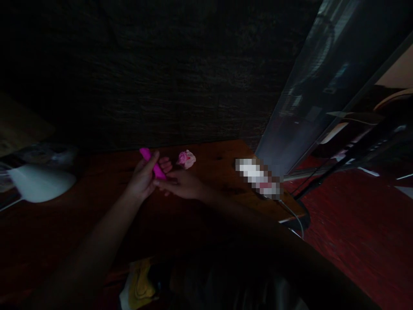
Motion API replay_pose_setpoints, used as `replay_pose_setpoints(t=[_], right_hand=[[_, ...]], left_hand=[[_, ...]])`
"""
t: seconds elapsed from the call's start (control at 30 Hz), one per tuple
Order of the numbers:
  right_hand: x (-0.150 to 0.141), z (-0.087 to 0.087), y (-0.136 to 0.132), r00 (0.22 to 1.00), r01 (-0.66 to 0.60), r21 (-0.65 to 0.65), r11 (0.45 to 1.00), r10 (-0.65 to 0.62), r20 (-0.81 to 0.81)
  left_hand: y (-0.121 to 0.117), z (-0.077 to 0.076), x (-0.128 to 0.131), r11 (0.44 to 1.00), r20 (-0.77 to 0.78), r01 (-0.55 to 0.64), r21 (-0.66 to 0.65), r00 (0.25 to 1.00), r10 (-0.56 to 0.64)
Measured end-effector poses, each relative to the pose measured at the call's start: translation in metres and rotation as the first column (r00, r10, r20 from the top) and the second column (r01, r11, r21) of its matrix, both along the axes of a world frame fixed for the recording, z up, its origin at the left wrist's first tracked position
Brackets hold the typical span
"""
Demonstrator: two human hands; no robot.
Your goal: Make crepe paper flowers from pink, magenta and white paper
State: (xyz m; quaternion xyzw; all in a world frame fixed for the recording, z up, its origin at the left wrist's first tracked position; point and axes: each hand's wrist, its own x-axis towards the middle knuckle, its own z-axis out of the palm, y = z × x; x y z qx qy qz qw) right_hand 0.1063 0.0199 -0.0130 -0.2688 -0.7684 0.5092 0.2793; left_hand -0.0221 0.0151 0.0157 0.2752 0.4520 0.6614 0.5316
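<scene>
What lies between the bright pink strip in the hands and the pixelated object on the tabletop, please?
In the head view, a paler pink, rose-like piece lies between them, nearer the bright pink strip.

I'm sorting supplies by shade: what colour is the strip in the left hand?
The strip is bright pink, close to magenta, seen best in the head view.

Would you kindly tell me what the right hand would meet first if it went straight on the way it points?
Most likely the left hand, just ahead of the right hand, with the bright pink strip it holds; depth is unclear, so they may be touching.
</scene>
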Motion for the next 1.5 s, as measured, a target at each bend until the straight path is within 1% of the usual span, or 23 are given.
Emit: replay_pose_setpoints(t=[0.03, 0.1, 0.17, 0.23, 0.3, 0.37, 0.4, 0.47, 0.5, 0.53, 0.57, 0.6, 0.63, 0.67, 0.7, 0.77, 0.83, 0.9, 1.0, 1.1, 1.23, 1.33, 1.5], right_hand=[[-0.001, -0.004, 0.003, 0.998, 0.027, -0.069, 0.997, -0.030, -0.051], [0.000, -0.010, 0.004, 0.991, 0.067, -0.131, 0.989, -0.081, -0.110], [0.002, -0.014, 0.003, 0.983, 0.087, -0.148, 0.985, -0.109, -0.148], [0.003, -0.013, -0.002, 0.983, 0.095, -0.148, 0.984, -0.115, -0.140], [0.009, -0.006, -0.009, 0.990, 0.113, -0.100, 0.989, -0.121, -0.077], [0.027, 0.009, -0.018, 0.986, 0.154, 0.050, 0.987, -0.157, 0.053], [0.042, 0.018, -0.022, 0.979, 0.155, 0.134, 0.979, -0.171, 0.116], [0.085, 0.036, -0.024, 0.966, 0.141, 0.242, 0.960, -0.187, 0.178], [0.112, 0.042, -0.022, 0.946, 0.169, 0.286, 0.943, -0.236, 0.220], [0.140, 0.044, -0.018, 0.911, 0.245, 0.349, 0.905, -0.338, 0.235], [0.169, 0.043, -0.012, 0.861, 0.341, 0.426, 0.838, -0.460, 0.217], [0.197, 0.039, -0.005, 0.810, 0.399, 0.501, 0.768, -0.552, 0.200], [0.221, 0.033, 0.002, 0.763, 0.424, 0.558, 0.713, -0.614, 0.204], [0.242, 0.024, 0.007, 0.720, 0.433, 0.598, 0.674, -0.658, 0.220], [0.258, 0.016, 0.011, 0.692, 0.430, 0.608, 0.668, -0.676, 0.253], [0.277, 0.000, 0.014, 0.668, 0.420, 0.611, 0.672, -0.684, 0.294], [0.280, -0.009, 0.013, 0.675, 0.398, 0.633, 0.665, -0.679, 0.288], [0.277, -0.011, 0.010, 0.683, 0.371, 0.660, 0.654, -0.674, 0.284], [0.271, -0.009, 0.010, 0.684, 0.345, 0.692, 0.634, -0.674, 0.277], [0.271, -0.007, 0.011, 0.675, 0.357, 0.702, 0.616, -0.690, 0.262], [0.274, -0.006, 0.010, 0.656, 0.330, 0.712, 0.619, -0.693, 0.299], [0.277, -0.004, 0.006, 0.653, 0.363, 0.697, 0.618, -0.702, 0.283], [0.288, 0.002, -0.006, 0.612, 0.430, 0.659, 0.617, -0.736, 0.290]], left_hand=[[0.000, 0.000, 0.000, 1.000, -0.017, 0.012, -0.004, 1.000, -0.012], [0.000, 0.001, 0.000, 0.999, -0.051, 0.038, -0.007, 0.998, -0.039], [-0.001, 0.002, 0.002, 0.998, -0.081, 0.064, -0.015, 0.995, -0.065], [-0.002, 0.002, 0.004, 0.996, -0.103, 0.079, -0.043, 0.991, -0.083], [-0.003, 0.002, 0.006, 0.991, -0.124, 0.094, -0.091, 0.987, -0.105], [-0.003, 0.000, 0.007, 0.986, -0.137, 0.114, -0.126, 0.982, -0.131], [-0.003, -0.001, 0.006, 0.983, -0.139, 0.124, -0.133, 0.980, -0.142], [-0.002, -0.006, 0.004, 0.982, -0.127, 0.144, -0.122, 0.979, -0.159], [-0.001, -0.008, 0.003, 0.981, -0.111, 0.155, -0.113, 0.980, -0.167], [-0.001, -0.010, 0.001, 0.981, -0.091, 0.165, -0.103, 0.980, -0.175], [0.000, -0.012, 0.000, 0.980, -0.071, 0.173, -0.096, 0.981, -0.180], [0.001, -0.014, -0.001, 0.980, -0.054, 0.177, -0.091, 0.982, -0.183], [0.001, -0.015, -0.002, 0.979, -0.044, 0.182, -0.088, 0.982, -0.186], [0.001, -0.016, -0.003, 0.979, -0.042, 0.184, -0.088, 0.981, -0.188], [0.001, -0.017, -0.003, 0.979, -0.045, 0.182, -0.088, 0.981, -0.187], [0.001, -0.016, -0.003, 0.981, -0.062, 0.164, -0.101, 0.983, -0.171], [0.001, -0.015, -0.002, 0.985, -0.077, 0.124, -0.124, 0.988, -0.134], [0.002, -0.013, -0.002, 0.986, -0.085, 0.090, -0.143, 0.991, -0.103], [0.002, -0.012, -0.001, 0.986, -0.092, 0.075, -0.149, 0.992, -0.090], [0.002, -0.012, -0.001, 0.987, -0.099, 0.070, -0.143, 0.992, -0.085], [0.002, -0.014, -0.002, 0.988, -0.093, 0.070, -0.138, 0.992, -0.084], [0.003, -0.013, -0.002, 0.990, -0.083, 0.077, -0.121, 0.993, -0.087], [0.002, -0.009, -0.002, 0.987, -0.099, 0.071, -0.148, 0.991, -0.086]])
